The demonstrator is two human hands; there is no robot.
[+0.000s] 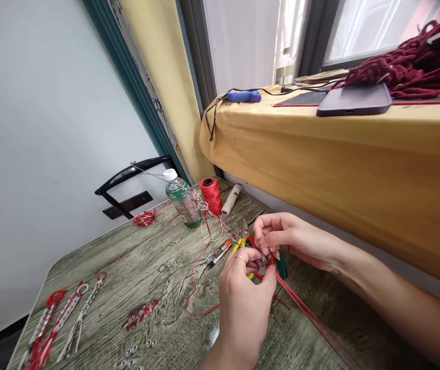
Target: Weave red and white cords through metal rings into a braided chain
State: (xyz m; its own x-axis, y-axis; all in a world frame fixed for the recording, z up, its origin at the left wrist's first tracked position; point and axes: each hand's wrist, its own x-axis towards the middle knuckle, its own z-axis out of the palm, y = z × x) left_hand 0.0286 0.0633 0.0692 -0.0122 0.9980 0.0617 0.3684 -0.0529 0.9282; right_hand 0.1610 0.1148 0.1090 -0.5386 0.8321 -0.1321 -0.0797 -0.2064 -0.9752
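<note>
Left grip: the left hand [247, 294] has thumb and forefinger pinched on the red cords [307, 310].
Right grip: the right hand [286, 234] brings its fingertips together just above that pinch; what they hold is hidden, so I cannot tell.
Cord position: over the near right part of the worktop [89, 258], the worked end between the hands.
Cord direction: the loose lengths leave the left thumb side by side, nearly straight, their long axis slanting from the fingers toward the person's near right and out of view.
Close to the fingers: scissors [246, 226] partly hidden behind the hands; the lighter [220, 253] just beyond the left hand, lying aslant.
Room leftward: wood grain, crossed by dark strands and a loose red ribbon [193, 280], stretches from the lighter toward the braided pendants [65, 314].
Near side: silver beads [129, 363] left of the left wrist, well apart from it.
Far corner: bottle [186, 206], red spool [212, 198] and pale roll [231, 199] stand or lie close together.
Worktop edges: the left edge runs beside the pendants; the right one meets the yellow-draped ledge [320, 149] above the right forearm.
</note>
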